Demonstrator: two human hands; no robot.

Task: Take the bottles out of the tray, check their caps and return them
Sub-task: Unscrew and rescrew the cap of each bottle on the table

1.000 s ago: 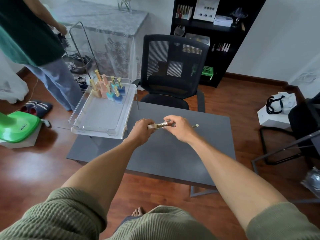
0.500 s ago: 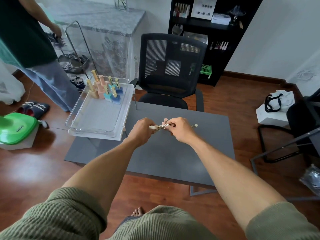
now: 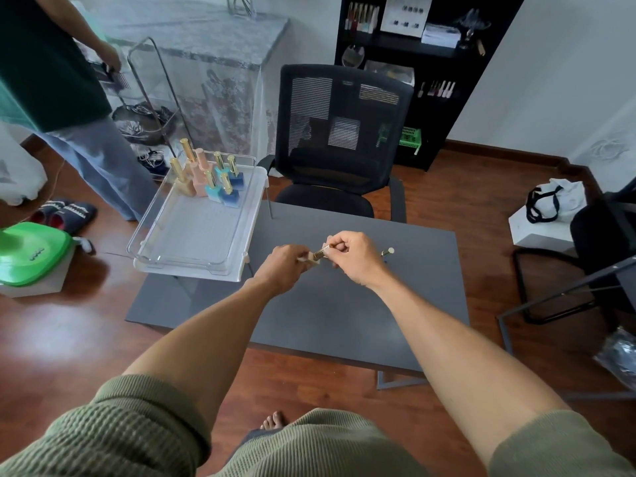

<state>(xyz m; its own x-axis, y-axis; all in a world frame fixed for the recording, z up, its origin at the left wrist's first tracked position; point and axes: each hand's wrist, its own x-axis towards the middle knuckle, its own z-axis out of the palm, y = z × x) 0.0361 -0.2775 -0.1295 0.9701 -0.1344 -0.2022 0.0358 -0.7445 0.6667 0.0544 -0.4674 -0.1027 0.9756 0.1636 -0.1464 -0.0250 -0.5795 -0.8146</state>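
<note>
Since a second ago the hands sit slightly lower over the grey table [image 3: 344,315]; the grip itself is unchanged. Left hand [image 3: 285,266] still curls round the beige base of the bottle [image 3: 315,261], held lying sideways above the tabletop. Right hand [image 3: 354,256] still pinches its gold cap [image 3: 325,251] between thumb and fingers. Whether the cap is turning cannot be told.

Second small bottle with gold cap [image 3: 387,253] stands on the table just beyond the right hand, apart from it.

Clear tray [image 3: 192,242] rests on the table's far-left corner, overhanging the edge. Seven bottles [image 3: 210,177] cluster upright at its far end: beige, pink, teal, blue. Near half of the tray floor shows bare.

Black mesh chair [image 3: 344,132] stands tucked against the far table edge. Another person [image 3: 62,80] stands at far left beside a wire cart [image 3: 151,98]. Green object [image 3: 31,256] lies on the floor to the left; white bag [image 3: 550,208] and a black chair frame [image 3: 568,287] to the right.

Open tabletop lies between the hands and the near edge.
</note>
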